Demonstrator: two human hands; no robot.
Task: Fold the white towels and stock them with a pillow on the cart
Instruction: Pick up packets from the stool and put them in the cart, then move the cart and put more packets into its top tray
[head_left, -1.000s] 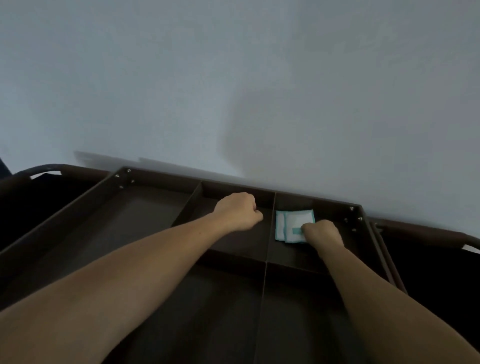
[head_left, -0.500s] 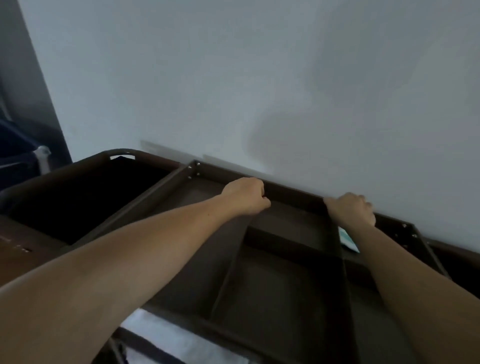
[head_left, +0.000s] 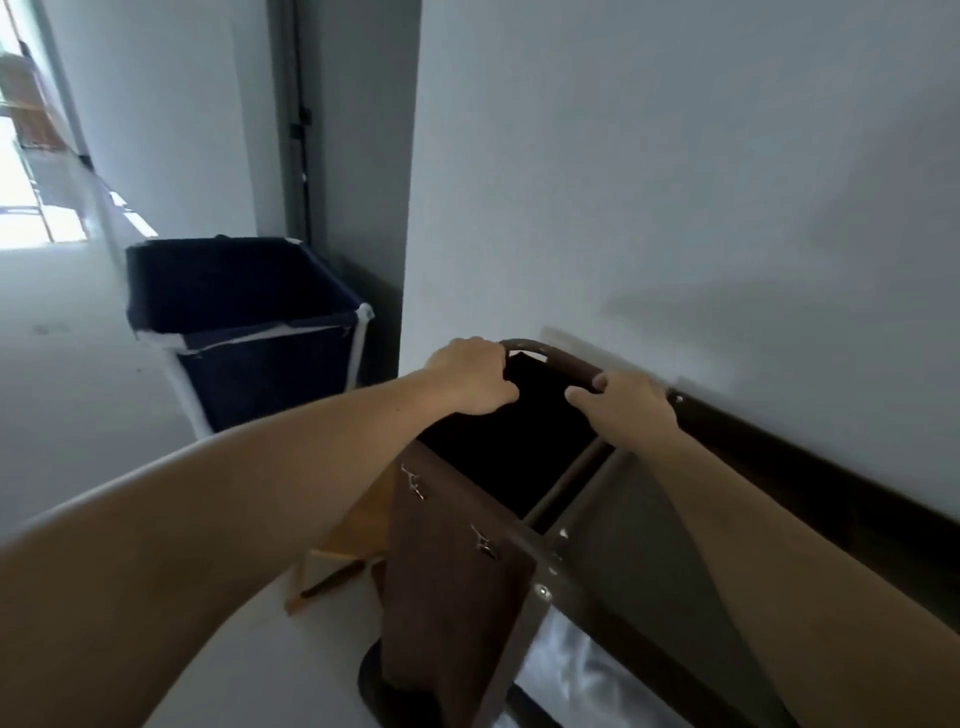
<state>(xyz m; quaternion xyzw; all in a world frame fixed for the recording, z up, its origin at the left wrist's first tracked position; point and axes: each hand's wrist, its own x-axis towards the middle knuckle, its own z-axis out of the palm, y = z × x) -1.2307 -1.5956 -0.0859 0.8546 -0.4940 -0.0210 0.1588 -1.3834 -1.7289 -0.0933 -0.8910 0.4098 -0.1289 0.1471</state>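
A brown housekeeping cart (head_left: 524, 582) stands along the wall, seen from its left end. Both hands are on its curved brown handle bar (head_left: 563, 364). My left hand (head_left: 475, 382) grips the bar's left bend. To the right, my right hand (head_left: 626, 405) curls its fingers round the same bar. A dark brown fabric bag (head_left: 511, 436) hangs open below the bar. Something white (head_left: 566, 670) shows on a lower shelf of the cart, blurred. No pillow is in view.
A navy laundry hamper on a white frame (head_left: 244, 322) stands to the left beside a wall corner. A light wooden frame (head_left: 337, 561) sits on the floor by the cart. The pale wall (head_left: 675, 208) runs close along the cart's far side. Pale floor spreads left.
My view swung left from the cart's top tray to its end. Both hands left the tray dividers and took hold of the handle bar. The small teal-edged packet is out of view.
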